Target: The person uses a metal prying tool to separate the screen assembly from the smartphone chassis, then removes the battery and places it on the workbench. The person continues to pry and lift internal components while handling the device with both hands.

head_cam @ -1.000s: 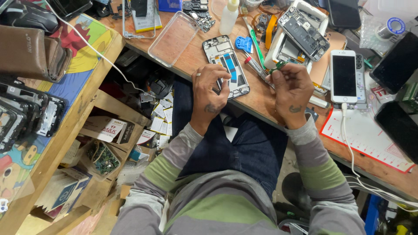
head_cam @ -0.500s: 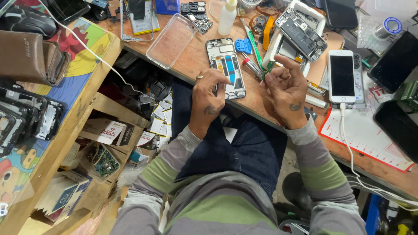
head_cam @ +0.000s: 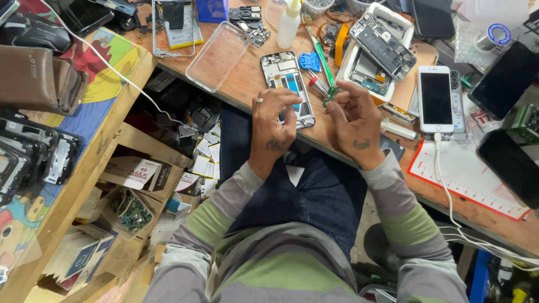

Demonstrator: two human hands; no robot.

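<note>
While both hands hover over the edge of the brown wooden table point(head_cam: 247, 78) in the middle of the frame, the left hand point(head_cam: 275, 126) has its fingers bent, and its fingertips touch the lower end of the opened phone with no back cover point(head_cam: 287, 88), which lies flat on the table. The right hand point(head_cam: 353, 120) sits just beside it, a little to the right, with its fingers curled in; it seems to pinch something tiny and green, but I cannot tell what. Near the right hand's fingertips lie a green-handled screwdriver point(head_cam: 321, 62) and a small blue plastic pick point(head_cam: 308, 60). Further right lies a white phone with a dark screen point(head_cam: 436, 99), with a white cable plugged in. A clear plastic phone case point(head_cam: 218, 56) lies to the upper left of the opened phone.
</note>
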